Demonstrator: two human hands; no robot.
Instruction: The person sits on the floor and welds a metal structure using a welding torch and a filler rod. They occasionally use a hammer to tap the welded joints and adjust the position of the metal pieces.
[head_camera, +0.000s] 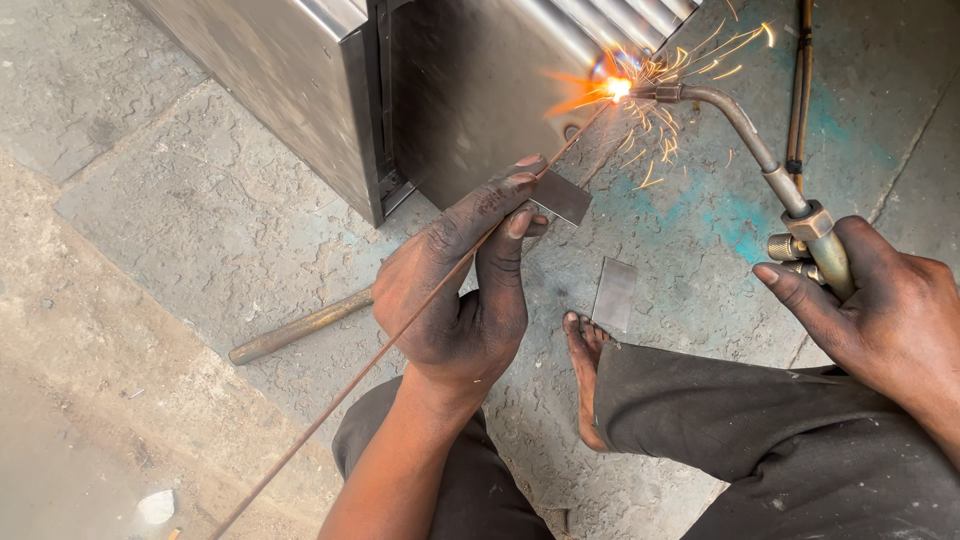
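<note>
Overhead, rod (400, 335) and torch (745, 135) at box (470, 90)

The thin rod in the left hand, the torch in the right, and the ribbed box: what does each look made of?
Thin rod: bare metal wire, dull rusty brown, probably steel.
Torch: brass-coloured fittings at the grip and a curved grey metal neck, sparks at its tip.
Ribbed box: sheet metal, grey with a brushed sheen and corrugated folds, possibly galvanised or stainless steel.

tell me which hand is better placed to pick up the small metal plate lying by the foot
Left. The left hand is closer to the loose plate, though it pinches a filler rod and another small plate. The right hand grips the lit torch, which is throwing sparks.
</note>
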